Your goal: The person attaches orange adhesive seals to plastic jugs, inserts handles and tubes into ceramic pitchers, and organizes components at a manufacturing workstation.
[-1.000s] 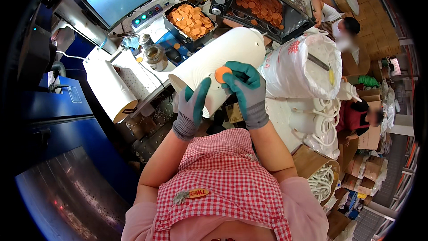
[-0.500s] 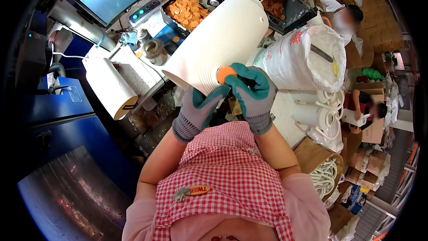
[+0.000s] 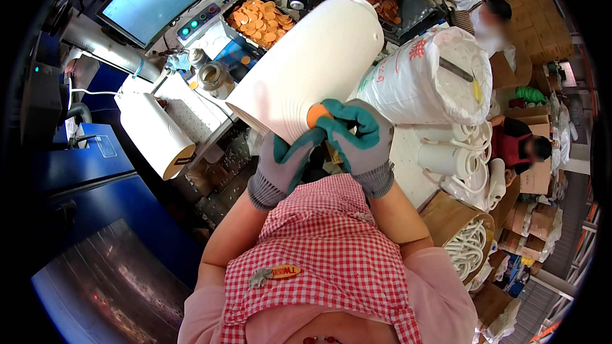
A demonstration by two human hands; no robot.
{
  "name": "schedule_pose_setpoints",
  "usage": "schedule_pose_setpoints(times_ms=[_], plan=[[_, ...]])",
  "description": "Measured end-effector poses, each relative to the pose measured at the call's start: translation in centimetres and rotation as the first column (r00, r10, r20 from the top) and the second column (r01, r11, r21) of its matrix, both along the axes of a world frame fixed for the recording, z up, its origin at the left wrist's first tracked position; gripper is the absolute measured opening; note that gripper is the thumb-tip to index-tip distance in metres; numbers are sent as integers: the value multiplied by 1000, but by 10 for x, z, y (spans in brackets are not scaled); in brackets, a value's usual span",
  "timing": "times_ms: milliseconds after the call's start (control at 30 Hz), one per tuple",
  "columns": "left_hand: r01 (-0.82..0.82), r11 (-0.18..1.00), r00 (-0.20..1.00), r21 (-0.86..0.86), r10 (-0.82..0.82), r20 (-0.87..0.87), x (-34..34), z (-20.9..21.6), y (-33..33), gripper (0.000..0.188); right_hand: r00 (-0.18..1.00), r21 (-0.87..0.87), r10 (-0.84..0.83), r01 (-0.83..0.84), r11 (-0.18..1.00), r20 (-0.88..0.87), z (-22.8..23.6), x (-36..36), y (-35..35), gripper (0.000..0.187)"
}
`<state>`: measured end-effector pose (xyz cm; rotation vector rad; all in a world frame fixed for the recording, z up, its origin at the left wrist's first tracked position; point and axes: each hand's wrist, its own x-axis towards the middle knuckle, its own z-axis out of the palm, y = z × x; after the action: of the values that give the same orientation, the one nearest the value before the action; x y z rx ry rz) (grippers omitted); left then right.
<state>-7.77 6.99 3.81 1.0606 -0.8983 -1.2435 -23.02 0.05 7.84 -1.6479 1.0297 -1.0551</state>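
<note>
A thin, flat, orange round disc [image 3: 316, 115] sits in the right hand's grip, pinched between thumb and fingers, over the ribbed near side of a large glossy white cylinder [image 3: 312, 57]; whether disc and wall touch, I cannot tell. The right hand [image 3: 362, 135] wears a grey-and-green knit work glove. The left hand [image 3: 280, 162], gloved alike, has its fingertips just below the disc's lower edge; I cannot tell whether its grip is closed on anything. Right of the cylinder stands a bulging white plastic sack [image 3: 405, 86], near a pale tabletop [image 3: 408, 175] bearing white canisters with curved hoses [image 3: 446, 158]. Beyond the cylinder, a black rectangular tray [image 3: 234, 34] holds a heap of orange discs [image 3: 258, 19], with a clear glass jar [image 3: 214, 80] nearby.
</note>
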Motion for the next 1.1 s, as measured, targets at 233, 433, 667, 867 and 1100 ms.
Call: schedule_pose_setpoints(times_ms=[233, 433, 667, 867, 1100], plan=[[-34, 924, 705, -381, 292, 646, 0, 6, -11, 11, 995, 192, 9, -27, 981, 95, 11, 4, 8, 14], [-19, 896, 427, -444, 408, 807, 8, -10, -6, 16, 950, 99, 221, -204, 974, -219, 22, -5, -18, 22], [41, 866, 359, -499, 453, 816, 25, -5, -7, 11, 801, 146, 448, -427, 893, -397, 61, 2, -39, 29], [29, 882, 403, -470, 420, 813, 34, 3, -17, 18, 807, 96, 400, -401, 911, -434, 66, 14, -40, 22], [-132, 963, 749, -235, 253, 613, 33, -22, -10, 34, 758, -21, 352, -434, 901, -549, 81, 23, -35, 22]])
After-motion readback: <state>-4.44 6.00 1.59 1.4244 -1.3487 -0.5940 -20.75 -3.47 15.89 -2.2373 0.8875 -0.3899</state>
